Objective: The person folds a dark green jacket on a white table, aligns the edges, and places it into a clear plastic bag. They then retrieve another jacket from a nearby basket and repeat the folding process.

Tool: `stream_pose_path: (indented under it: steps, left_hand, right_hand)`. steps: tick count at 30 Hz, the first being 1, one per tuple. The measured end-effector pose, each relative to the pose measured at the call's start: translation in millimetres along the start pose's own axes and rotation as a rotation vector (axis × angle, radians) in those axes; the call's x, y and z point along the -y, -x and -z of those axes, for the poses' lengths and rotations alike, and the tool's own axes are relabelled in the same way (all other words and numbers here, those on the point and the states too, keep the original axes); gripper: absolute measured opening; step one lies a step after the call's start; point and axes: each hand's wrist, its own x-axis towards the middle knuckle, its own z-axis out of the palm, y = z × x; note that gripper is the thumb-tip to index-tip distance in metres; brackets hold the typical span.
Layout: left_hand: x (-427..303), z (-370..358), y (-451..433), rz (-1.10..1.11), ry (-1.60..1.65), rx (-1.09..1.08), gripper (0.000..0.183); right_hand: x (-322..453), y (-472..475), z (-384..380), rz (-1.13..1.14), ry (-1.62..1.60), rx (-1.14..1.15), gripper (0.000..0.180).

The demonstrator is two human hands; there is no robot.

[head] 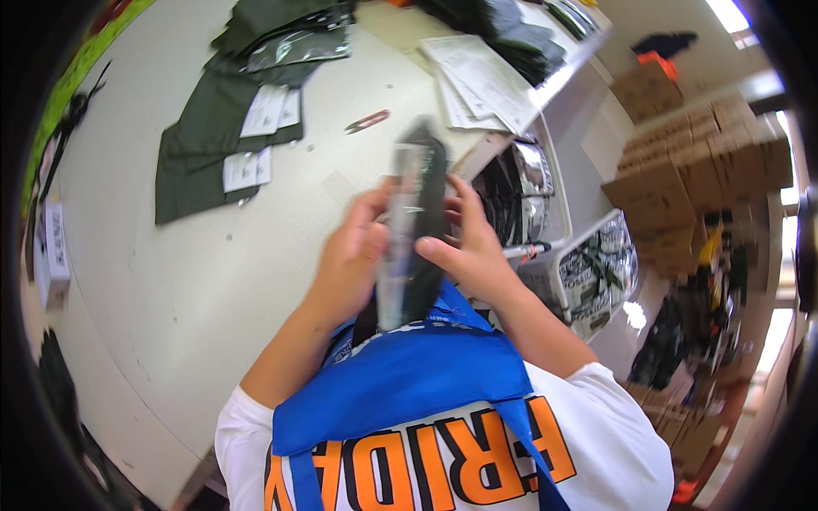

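Observation:
A dark green folded garment in a transparent plastic bag (418, 217) stands on edge between my hands, blurred by motion. My left hand (358, 255) grips its left side, the thumb against the plastic. On the other side my right hand (470, 246) holds it, thumb toward me and fingers behind. The packet's lower end is close to my blue apron (396, 383). Beyond it, red-handled thread snips (367, 121) lie on the white table (192, 306). Dark green folded garments (198, 140) with white printed tags (246, 169) are spread to the upper left.
White paper sheets (482, 83) lie near the table's right corner, beside dark grey garments (511, 38). Below that edge are a white-framed basket of bagged goods (527, 185) and another packed container (591, 274). Cardboard boxes (696, 160) are stacked at right. A white box (56, 255) sits far left.

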Motion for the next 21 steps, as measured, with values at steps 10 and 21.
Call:
stream_pose_path:
  steps: [10,21]
  left_hand:
    - [42,-99,-23,0.311,-0.062,0.873,0.05]
    - [102,-125,-78,0.723,-0.081,0.326,0.035]
  right_hand:
    - [-128,127,131,-0.285,-0.663,-0.894,0.047]
    - [-370,-59,255,-0.088,-0.869,-1.147,0.058]
